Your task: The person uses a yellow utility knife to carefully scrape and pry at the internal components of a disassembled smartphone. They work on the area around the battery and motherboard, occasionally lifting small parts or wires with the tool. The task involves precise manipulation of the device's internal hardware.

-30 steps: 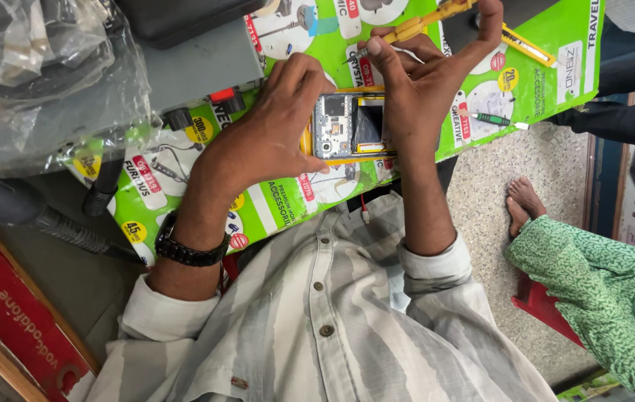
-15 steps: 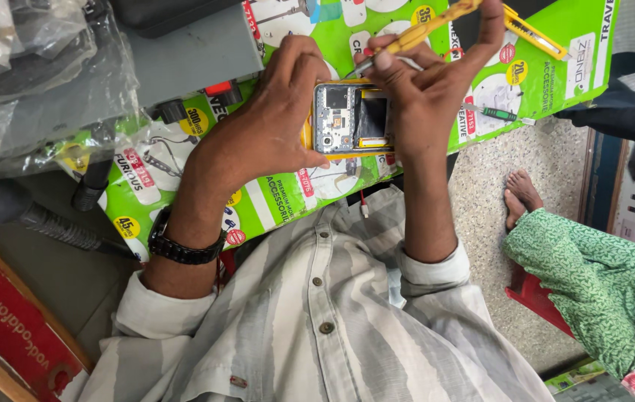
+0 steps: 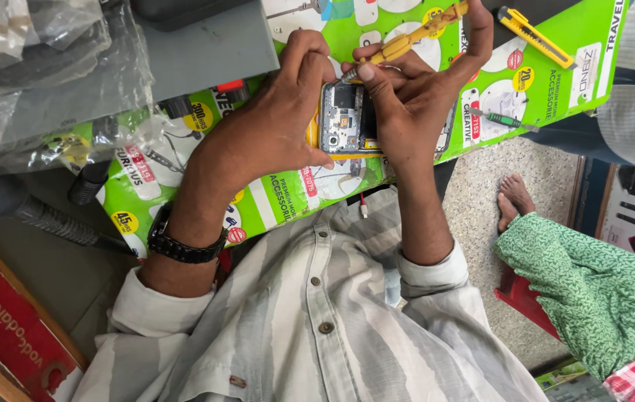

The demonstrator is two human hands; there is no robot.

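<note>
My left hand (image 3: 273,126) grips an opened mobile phone (image 3: 343,119) by its left edge, with the circuit side and camera module showing. My right hand (image 3: 414,97) holds a yellow screwdriver (image 3: 407,37), whose tip touches the top of the phone's board. Both hands hover over a green printed mat (image 3: 273,201) on the counter. A black wristwatch (image 3: 183,242) sits on my left wrist. The phone's right half is hidden behind my right fingers.
A yellow utility knife (image 3: 533,37) and a small green screwdriver (image 3: 498,117) lie on the mat to the right. Clear plastic bags (image 3: 42,82) pile at the upper left. Another person's bare foot (image 3: 517,197) and green-clad leg (image 3: 593,290) are at the right. A red box (image 3: 5,327) lies at the lower left.
The phone and both hands have shifted slightly up the view. My right hand has brought the screwdriver tip down onto the phone's upper edge.
</note>
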